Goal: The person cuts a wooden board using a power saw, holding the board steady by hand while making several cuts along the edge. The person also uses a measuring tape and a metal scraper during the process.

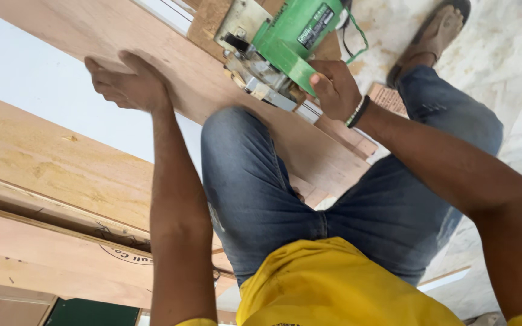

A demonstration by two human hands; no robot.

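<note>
A green circular saw (285, 42) with a metal base sits on a long plywood board (170, 60) that runs from the upper left toward the middle right. My right hand (332, 89) grips the saw's handle; a beaded band is on that wrist. My left hand (129, 81) presses flat on the board to the left of the saw, fingers together. My left knee, in blue jeans (243, 163), rests on the board just below the saw. My right foot in a sandal (436, 33) stands on the stone floor.
More plywood sheets (43, 169) are stacked at the left, one with a round stamp. A white laminated panel (25, 78) lies under the board. A green cord (357, 36) loops beside the saw. Pale marble floor (515, 54) lies to the right.
</note>
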